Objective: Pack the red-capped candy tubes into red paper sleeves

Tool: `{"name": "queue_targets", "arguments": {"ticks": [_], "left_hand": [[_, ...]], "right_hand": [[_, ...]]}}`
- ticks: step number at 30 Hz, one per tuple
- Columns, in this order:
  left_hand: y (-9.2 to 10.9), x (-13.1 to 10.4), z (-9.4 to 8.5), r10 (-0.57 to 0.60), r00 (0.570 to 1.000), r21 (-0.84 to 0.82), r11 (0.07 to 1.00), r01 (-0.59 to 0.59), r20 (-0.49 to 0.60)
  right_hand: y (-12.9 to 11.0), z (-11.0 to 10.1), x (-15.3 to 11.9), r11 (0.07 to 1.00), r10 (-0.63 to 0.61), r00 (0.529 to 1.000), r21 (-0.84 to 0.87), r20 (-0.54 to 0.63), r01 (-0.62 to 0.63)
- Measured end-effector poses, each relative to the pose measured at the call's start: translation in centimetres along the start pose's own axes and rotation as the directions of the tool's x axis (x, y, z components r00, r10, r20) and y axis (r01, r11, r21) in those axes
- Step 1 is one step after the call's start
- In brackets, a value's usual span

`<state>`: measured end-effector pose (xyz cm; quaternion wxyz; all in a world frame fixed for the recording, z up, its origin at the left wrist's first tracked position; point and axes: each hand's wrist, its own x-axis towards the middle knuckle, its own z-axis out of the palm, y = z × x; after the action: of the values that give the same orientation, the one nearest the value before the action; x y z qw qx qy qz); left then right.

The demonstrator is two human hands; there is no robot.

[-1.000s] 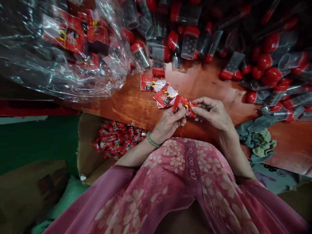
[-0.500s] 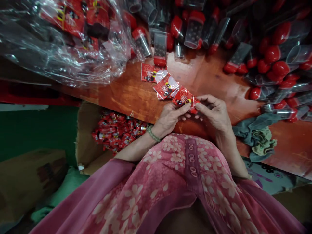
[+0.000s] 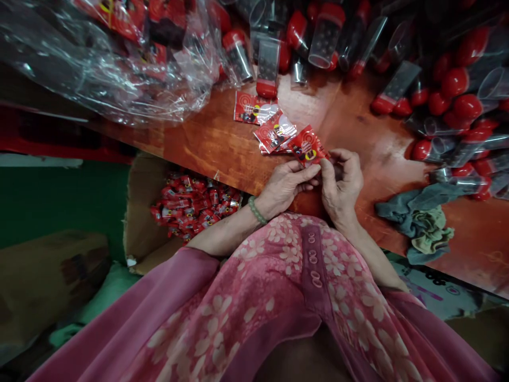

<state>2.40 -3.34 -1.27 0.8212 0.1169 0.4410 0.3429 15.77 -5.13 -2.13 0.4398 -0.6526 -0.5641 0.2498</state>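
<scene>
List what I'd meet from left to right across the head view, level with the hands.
Green surface, open cardboard box holding small red items, beaded bracelet, left hand, right hand, crumpled cloth.

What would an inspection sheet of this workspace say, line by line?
Surface: reddish-brown tabletop, shiny in places.
Job's things: one red packet in the fingers; several loose packets overlap beside it.
Clutter: red-capped clear containers heaped at the far side and right; clear plastic bag with red packets at far left; crumpled cloth at right.
Hands: left hand and right hand both pinch the packet's near edge.
Cables: nothing seen.
Surroundings: open cardboard box with small red items, below the table edge at left.
</scene>
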Motion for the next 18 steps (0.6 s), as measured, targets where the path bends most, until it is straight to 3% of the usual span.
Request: {"name": "queue_targets", "arguments": {"ticks": [3,6,9,13,15,18], "left_hand": [[-0.1,0.0,0.2,0.027,0.999,-0.006,1.000,-0.028,-0.034],[0.0,0.0,0.4,0.038,0.997,-0.011,0.999,-0.039,-0.066],[0.1,0.2,0.5,0.046,0.996,-0.018,0.999,-0.047,-0.075],[0.1,0.4,0.5,0.073,0.994,-0.008,0.997,-0.074,-0.083],[0.0,0.4,0.6,0.088,0.991,0.023,0.996,-0.086,-0.098],[-0.2,0.5,0.9,0.114,0.986,0.077,0.992,-0.105,-0.124]], "right_hand": [[-0.2,0.6,-0.5,0.997,0.072,0.997,0.031,-0.010,-0.072],[-0.2,-0.1,-0.8,0.947,0.231,0.962,0.194,0.146,-0.257],[0.1,-1.7,-1.0,0.839,0.289,0.895,0.360,0.339,-0.408],[0.9,-3.1,-1.3,0.801,0.316,0.841,0.352,0.439,-0.485],[1.2,-3.1,-1.6,0.834,0.322,0.845,0.295,0.426,-0.467],[1.3,-2.7,-2.1,0.942,0.243,0.930,0.164,0.276,-0.294]]}}
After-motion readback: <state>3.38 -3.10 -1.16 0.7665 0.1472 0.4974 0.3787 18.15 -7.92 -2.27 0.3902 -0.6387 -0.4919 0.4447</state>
